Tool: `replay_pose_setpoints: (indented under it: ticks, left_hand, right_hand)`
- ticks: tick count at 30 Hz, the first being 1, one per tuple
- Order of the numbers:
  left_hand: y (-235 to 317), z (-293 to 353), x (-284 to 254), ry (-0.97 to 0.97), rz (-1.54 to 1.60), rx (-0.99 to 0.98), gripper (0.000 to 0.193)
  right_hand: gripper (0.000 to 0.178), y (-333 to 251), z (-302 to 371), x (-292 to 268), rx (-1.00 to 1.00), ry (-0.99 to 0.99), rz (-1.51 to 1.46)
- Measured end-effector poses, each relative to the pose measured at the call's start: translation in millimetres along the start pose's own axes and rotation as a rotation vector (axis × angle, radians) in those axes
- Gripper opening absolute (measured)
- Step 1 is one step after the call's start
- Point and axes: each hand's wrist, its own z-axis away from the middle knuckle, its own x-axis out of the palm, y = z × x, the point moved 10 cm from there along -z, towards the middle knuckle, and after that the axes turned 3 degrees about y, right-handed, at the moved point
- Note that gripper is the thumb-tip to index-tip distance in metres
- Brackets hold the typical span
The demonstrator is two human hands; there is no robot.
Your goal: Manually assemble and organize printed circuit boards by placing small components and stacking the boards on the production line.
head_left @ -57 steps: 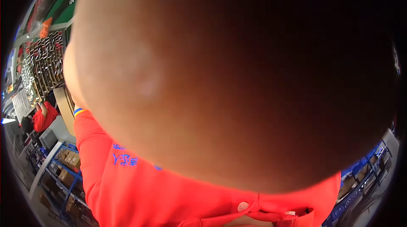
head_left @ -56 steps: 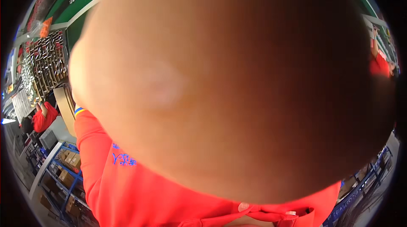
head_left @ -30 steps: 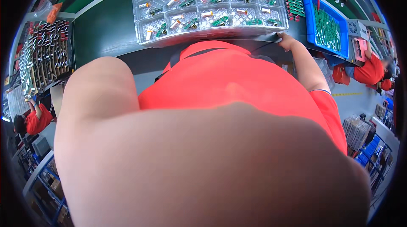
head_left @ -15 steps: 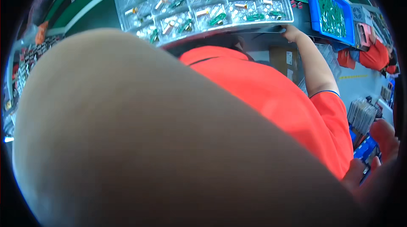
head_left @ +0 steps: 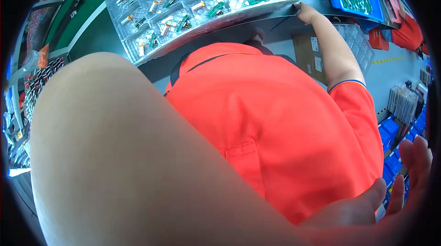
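Note:
My left forearm (head_left: 115, 145) fills much of the head view, its elbow at the upper left. At the lower right, close up and blurred, is my left hand (head_left: 363, 204). Its fingers are apart, with nothing visible between them. Beyond my red shirt (head_left: 294, 145), my right arm reaches forward. My right hand (head_left: 305, 14) has its fingers bent over the edge of the dark bench (head_left: 280, 23), just beside the near right corner of a clear plastic tray (head_left: 216, 28). The tray's compartments hold green circuit boards (head_left: 216, 9) and small white-and-orange parts (head_left: 198, 6).
Right of the tray stands a blue bin (head_left: 377, 11) full of green boards. Cardboard (head_left: 308, 55) and more clear trays (head_left: 353, 44) lie below the bench. Another person in a red shirt (head_left: 408, 32) is at the far right, above blue crates (head_left: 390, 163).
The view has shifted, so the tray and bench sit further up and left and more of my shirt shows. My left forearm appears lower. My right hand stays at the bench edge.

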Motion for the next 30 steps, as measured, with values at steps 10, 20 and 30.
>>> replay_pose_setpoints:
  ticks: [10, 20, 30]
  left_hand:
    - [16, -16, 3, -0.052, -0.097, 0.037, 0.025]
    - [45, -83, 50, -0.215, -0.063, 0.054, 0.026]
    - [132, -87, 53, -0.333, -0.117, 0.046, 0.027]
  right_hand:
    - [0.049, 9, 21, -1, 0.035, 0.000, -0.050]
    - [0.029, -21, 16, -4, -0.078, 0.041, 0.122]
    - [0.039, 9, 11, 7, -0.260, 0.025, 0.204]
